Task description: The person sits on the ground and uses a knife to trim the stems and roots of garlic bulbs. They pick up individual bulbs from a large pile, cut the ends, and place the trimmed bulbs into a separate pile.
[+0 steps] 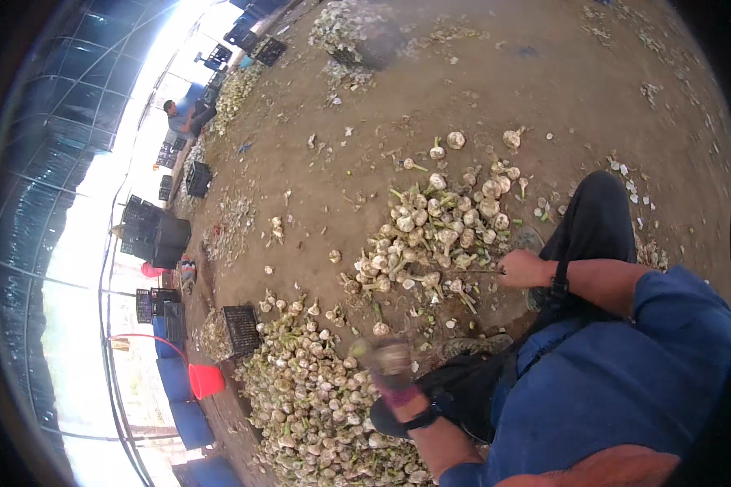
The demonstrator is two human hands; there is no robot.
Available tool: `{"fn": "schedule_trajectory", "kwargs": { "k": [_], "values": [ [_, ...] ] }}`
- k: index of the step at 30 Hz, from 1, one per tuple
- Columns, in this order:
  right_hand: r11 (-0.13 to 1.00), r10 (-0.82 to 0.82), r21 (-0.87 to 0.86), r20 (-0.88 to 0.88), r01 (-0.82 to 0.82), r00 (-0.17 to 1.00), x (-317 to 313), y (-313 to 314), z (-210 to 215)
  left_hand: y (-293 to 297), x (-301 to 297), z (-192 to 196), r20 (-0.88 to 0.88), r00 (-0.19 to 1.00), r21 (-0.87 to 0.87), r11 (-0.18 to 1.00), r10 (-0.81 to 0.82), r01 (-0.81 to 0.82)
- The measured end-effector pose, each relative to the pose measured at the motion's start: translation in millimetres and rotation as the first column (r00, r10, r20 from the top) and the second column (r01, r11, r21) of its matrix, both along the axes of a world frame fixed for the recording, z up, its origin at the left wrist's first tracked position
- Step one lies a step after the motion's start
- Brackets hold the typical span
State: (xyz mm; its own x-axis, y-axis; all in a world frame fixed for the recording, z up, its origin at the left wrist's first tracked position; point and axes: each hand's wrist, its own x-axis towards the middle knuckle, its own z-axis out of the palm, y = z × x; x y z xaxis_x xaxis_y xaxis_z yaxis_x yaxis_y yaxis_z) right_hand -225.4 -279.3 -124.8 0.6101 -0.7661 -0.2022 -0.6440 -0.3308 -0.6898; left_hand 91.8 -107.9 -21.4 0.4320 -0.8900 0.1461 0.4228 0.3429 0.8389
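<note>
My left hand (391, 365), in a glove with a purplish cuff, is smeared by motion over the edge of a large heap of garlic bulbs (317, 390). A pale green blur shows at its fingertips, but I cannot make out what it is. My bare right hand (524, 268) is closed around the end of a thin, dark, rod-like tool (473, 270). This tool points left across the near side of a smaller pile of garlic (439, 219), whose bulbs have stems. One loose garlic bulb (381, 329) lies on the soil just beyond my left hand.
A black crate (240, 330) stands against the large heap, with a red bucket (206, 380) farther left. Stacked dark crates (154, 231) line the left side. Another person (183, 118) sits at the far left near more garlic. My knees (597, 211) flank the work area.
</note>
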Motion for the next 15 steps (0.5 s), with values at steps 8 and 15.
{"fn": "schedule_trajectory", "kwargs": {
  "k": [8,15],
  "values": [
    [0.999,-0.039,0.029,0.05,0.038,0.998,-3,1,-20,49,208,-66,-0.096,0.995,-0.159,0.987,0.014,-0.029],
    [0.998,0.0,0.067,-0.122,0.008,0.993,-3,1,-4,-82,80,-218,0.712,0.655,0.604,0.697,-0.253,-0.387]
  ]
}}
